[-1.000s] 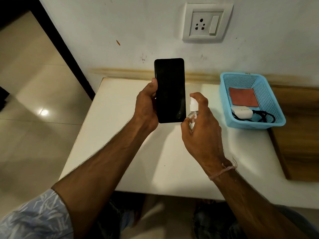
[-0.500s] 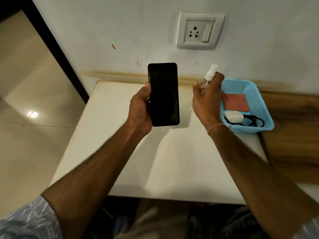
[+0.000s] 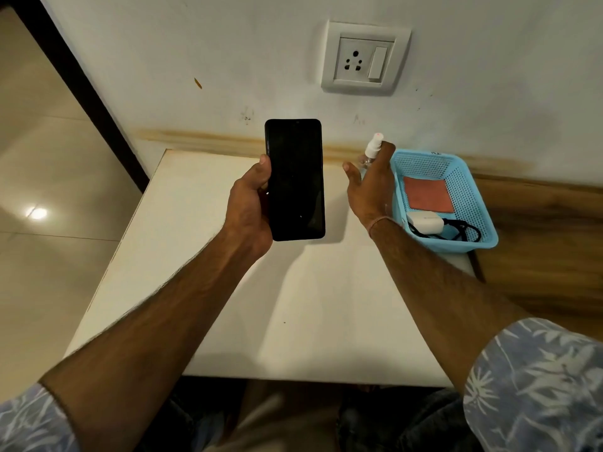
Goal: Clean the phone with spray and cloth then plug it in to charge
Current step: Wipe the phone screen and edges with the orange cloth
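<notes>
My left hand grips the phone by its edge, thumb along the side. It is upright above the white table, with its dark screen toward me. My right hand reaches to the spray bottle at the table's back edge. The thumb is spread away and the fingers are against the bottle; I cannot tell whether they grip it. Just right of that hand sits a blue basket holding a reddish cloth, a white charger and a black cable. A wall socket is above.
</notes>
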The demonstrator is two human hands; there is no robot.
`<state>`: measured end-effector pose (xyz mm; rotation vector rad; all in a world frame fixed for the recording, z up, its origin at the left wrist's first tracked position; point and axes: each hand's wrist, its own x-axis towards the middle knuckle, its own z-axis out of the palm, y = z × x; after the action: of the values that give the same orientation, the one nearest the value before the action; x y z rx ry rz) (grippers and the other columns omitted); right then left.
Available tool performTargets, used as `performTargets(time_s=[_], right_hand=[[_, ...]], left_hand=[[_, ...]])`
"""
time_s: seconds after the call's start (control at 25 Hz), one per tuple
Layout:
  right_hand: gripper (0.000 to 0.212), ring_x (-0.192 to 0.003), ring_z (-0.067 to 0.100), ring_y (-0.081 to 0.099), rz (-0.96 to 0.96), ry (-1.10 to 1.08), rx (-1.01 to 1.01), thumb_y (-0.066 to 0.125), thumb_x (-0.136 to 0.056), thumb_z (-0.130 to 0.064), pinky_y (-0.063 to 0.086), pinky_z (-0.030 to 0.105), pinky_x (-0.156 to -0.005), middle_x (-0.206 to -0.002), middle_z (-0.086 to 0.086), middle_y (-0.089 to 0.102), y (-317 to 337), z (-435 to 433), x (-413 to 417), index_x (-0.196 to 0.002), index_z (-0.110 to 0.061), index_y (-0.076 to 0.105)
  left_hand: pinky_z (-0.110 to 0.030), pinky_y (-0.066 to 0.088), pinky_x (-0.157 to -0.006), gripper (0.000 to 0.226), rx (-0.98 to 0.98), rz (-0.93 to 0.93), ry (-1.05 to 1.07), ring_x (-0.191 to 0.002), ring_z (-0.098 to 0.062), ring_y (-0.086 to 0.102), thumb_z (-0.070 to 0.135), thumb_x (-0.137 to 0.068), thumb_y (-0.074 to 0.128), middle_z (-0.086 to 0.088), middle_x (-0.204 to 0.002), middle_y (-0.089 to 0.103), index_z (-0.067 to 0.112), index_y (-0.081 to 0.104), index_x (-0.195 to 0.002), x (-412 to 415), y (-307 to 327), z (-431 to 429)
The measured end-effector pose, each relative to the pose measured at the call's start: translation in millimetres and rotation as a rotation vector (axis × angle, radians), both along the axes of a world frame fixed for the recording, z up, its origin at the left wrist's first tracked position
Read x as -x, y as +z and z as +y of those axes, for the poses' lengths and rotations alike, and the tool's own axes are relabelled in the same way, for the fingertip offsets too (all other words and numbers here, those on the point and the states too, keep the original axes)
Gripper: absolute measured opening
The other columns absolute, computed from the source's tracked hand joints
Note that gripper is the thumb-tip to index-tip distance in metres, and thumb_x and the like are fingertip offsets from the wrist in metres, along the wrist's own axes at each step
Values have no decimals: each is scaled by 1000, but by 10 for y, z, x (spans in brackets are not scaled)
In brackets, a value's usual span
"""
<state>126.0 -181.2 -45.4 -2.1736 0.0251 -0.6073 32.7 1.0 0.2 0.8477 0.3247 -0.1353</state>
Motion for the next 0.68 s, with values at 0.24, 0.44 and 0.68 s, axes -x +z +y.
performTargets(time_s=[0.24,0.44,0.68], right_hand=[[51,-91,15,56,27,3,-27,71,-86,-15,49,34,-81,-108,10,61,29,-4,21,-123,-1,38],[64,-103,16,53,52,89,-78,76,-82,-28,47,31,-91,-125,11,54,291,-102,155,-127,-4,37],[30,-93,28,64,43,-292,71,54,-93,-37,44,27,-73,-96,4,68,583,-1041,4,-93,-9,63]], left_hand=[[-50,60,-82,45,-16,-10,-5,-103,-35,73,42,-104,49,-15,-125,70,11,63,-133,18,12,-12],[-49,59,-86,49,5,-11,-22,-109,-35,71,44,-102,52,-16,-131,67,10,62,-136,-13,-12,2],[-46,60,-80,47,31,-38,-50,-108,-34,71,43,-102,52,-12,-125,70,12,63,-135,-10,-35,1]])
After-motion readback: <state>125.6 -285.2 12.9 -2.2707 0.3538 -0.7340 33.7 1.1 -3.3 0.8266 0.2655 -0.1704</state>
